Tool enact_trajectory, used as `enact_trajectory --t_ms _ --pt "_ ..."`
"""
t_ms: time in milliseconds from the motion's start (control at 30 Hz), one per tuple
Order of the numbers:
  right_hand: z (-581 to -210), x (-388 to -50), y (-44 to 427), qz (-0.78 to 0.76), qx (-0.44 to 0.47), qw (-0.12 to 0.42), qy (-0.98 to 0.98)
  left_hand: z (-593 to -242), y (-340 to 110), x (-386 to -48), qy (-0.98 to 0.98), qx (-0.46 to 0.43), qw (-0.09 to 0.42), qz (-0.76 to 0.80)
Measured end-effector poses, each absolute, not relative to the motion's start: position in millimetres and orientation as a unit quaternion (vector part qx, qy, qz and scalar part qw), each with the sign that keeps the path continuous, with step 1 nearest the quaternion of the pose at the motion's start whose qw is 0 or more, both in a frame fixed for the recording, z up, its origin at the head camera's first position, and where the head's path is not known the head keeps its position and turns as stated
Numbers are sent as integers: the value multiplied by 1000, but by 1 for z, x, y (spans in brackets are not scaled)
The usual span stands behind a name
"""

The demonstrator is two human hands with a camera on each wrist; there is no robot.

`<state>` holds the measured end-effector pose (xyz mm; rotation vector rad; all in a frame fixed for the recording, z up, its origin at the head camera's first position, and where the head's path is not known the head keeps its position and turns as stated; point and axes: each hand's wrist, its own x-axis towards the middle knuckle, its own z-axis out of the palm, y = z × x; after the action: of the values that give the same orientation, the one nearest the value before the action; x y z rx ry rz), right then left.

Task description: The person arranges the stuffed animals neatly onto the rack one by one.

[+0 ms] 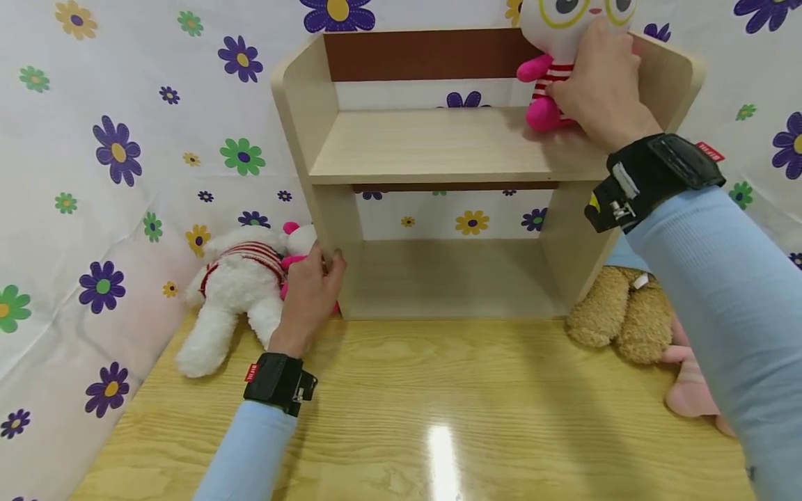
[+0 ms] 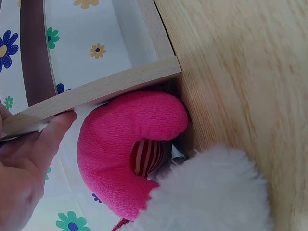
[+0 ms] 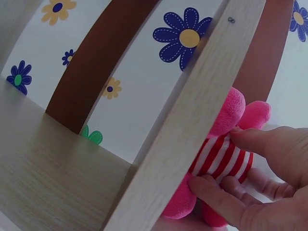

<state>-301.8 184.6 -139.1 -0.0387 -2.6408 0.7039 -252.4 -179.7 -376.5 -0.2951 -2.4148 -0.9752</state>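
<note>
My right hand (image 1: 604, 90) grips a white plush doll (image 1: 551, 87) by its red-and-white striped body, on the upper tier's right end. The doll has pink limbs and yellow glasses; the top of its head is cut off in the head view. The right wrist view shows fingers (image 3: 216, 197) and thumb round the striped body. My left hand (image 1: 311, 296) pinches the front edge of the wooden shelf's (image 1: 438, 146) left side panel, thumb inside and fingers outside. Beside that hand, a second pink-limbed plush (image 2: 110, 154) stands against the panel, partly hidden, touching a white fluffy plush (image 1: 241, 278).
To the shelf's right sit a brown plush (image 1: 620, 313) and a pink plush (image 1: 692, 386), both partly behind the right sleeve. The wooden table (image 1: 376, 417) spreads in front. Behind hangs a flower-patterned cloth (image 1: 156, 174).
</note>
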Motion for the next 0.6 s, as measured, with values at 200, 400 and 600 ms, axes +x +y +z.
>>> enact_trajectory --t_ms 200,400,600 --pt "-139 -303 185 240 -22 190 -952 -376 -181 -251 -891 -109 254 -360" --pt "-136 -300 186 227 -17 168 -959 -376 -181 -250 -895 -101 242 -361" --pt "-135 -293 188 224 -11 159 -961 -378 -181 -251 -891 -109 251 -362"
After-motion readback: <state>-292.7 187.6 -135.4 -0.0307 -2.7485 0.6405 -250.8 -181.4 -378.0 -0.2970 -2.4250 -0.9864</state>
